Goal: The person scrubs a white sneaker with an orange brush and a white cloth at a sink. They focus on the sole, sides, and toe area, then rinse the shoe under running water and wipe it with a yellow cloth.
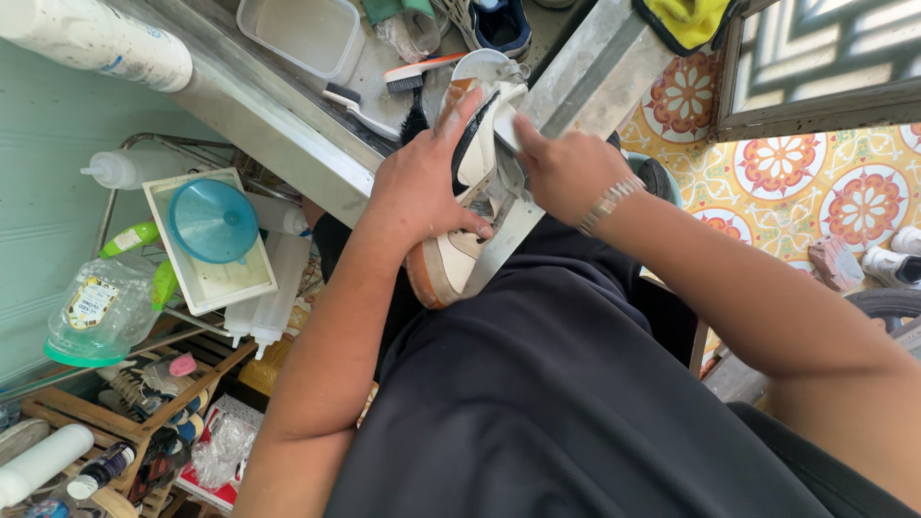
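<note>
My left hand (420, 182) grips a white sneaker (451, 259) with a brown rubber sole and a dark side stripe, holding it over the edge of a steel sink (288, 115). My right hand (561, 168), with a metal watch on its wrist, presses on the shoe's upper from the right; whatever its fingers pinch is hidden. The shoe's toe points towards me, resting against the sink's rim.
In the sink lie brushes (413, 75), a clear plastic tub (307, 34) and another shoe (501, 24). To the left stand a blue funnel (213, 221) in a white tray, squeeze bottles (129, 168) and a wooden rack (144, 403). Patterned floor tiles (844, 192) lie at right.
</note>
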